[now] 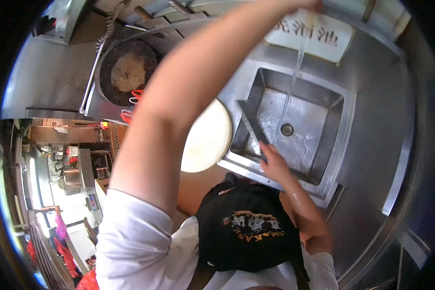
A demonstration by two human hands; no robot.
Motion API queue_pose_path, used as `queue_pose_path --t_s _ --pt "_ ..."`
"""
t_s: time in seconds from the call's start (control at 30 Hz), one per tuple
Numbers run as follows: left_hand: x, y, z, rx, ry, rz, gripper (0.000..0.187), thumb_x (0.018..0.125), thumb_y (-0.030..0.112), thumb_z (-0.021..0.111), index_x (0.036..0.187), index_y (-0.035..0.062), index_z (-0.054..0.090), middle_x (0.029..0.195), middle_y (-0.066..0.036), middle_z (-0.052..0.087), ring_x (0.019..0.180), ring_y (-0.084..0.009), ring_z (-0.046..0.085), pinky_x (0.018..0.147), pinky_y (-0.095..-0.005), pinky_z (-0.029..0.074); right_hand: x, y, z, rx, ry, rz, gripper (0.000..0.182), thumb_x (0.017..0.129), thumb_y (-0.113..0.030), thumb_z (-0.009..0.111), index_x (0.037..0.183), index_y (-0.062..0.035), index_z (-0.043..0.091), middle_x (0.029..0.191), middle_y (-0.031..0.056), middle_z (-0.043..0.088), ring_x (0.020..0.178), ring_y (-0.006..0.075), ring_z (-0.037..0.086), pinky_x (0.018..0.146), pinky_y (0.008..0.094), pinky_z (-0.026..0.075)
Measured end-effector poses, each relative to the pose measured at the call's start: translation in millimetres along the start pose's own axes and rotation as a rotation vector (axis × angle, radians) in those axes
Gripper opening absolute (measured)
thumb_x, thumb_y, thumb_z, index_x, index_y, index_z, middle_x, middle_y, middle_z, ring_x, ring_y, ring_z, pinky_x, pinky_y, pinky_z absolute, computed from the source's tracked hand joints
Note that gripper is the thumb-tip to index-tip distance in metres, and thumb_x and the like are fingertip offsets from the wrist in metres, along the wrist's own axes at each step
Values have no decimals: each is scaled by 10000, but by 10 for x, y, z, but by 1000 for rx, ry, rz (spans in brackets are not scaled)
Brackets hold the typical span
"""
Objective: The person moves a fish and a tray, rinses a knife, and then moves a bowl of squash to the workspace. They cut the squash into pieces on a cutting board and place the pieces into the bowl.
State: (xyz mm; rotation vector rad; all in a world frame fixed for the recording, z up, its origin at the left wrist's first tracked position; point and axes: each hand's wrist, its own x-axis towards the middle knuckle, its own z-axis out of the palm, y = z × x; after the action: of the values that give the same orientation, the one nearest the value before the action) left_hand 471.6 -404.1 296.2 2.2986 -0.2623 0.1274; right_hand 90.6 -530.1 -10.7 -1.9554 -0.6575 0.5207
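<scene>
My right hand (274, 165) is closed around the handle of a kitchen knife (252, 126). The long metal blade points up and away, over the left side of the steel sink (349, 113). A thin stream of water (297, 67) falls from the top of the view into the basin, near the round drain (287, 129). My left arm reaches up across the view. Only a blurred part of my left hand (310, 5) shows at the top edge, by the upper end of the stream; its fingers cannot be made out.
A round white board (209, 140) lies left of the sink, partly behind my left arm. Beyond it sits a dark wok (128, 70) with brownish contents. A white sign (340, 41) stands behind the sink. Pots (72, 178) and hanging bags are at the far left.
</scene>
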Motion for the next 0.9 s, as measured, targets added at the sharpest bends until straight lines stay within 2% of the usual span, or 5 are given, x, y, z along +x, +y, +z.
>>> queue_pose_path --t_s 0.2,0.57,0.63,0.7,0.9 --pt "-3227 -580 213 -164 28 -93 236 976 275 635 992 41 663 778 -47 650 697 -117 573 656 -316 490 784 -394 739 -409 -242 -62 516 830 -28 528 1332 -131 581 1268 161 595 1178 356 579 969 455 490" --pt "-10388 -2066 1576 -58 1141 -1777 279 943 284 601 1037 46 714 973 -140 739 937 -279 708 840 -377 537 1836 -38 549 -410 13 -530 277 866 -183 704 1085 -14 695 1141 147 676 1118 322 615 984 418 476" --pt "-11028 -1272 1937 162 -24 -2187 294 878 148 601 1133 114 741 1077 -133 739 1062 -306 695 900 -429 554 2029 -483 -367 -497 226 -249 309 971 -281 567 953 -23 735 915 123 711 960 302 669 887 433 514" --pt "-11494 -662 2472 6 88 -2341 273 856 193 645 1094 118 756 1086 -126 739 1062 -295 697 887 -421 559 2712 152 -1515 546 450 73 297 954 -180 528 1155 -20 675 1060 124 718 957 256 666 849 426 517" --pt "-11672 -97 4460 -359 161 -2377 246 841 283 711 1023 131 777 1062 -74 753 962 -258 729 779 -416 589 2266 -521 -592 117 489 -9 336 967 -288 475 959 -6 656 774 65 631 681 227 596 686 434 521"
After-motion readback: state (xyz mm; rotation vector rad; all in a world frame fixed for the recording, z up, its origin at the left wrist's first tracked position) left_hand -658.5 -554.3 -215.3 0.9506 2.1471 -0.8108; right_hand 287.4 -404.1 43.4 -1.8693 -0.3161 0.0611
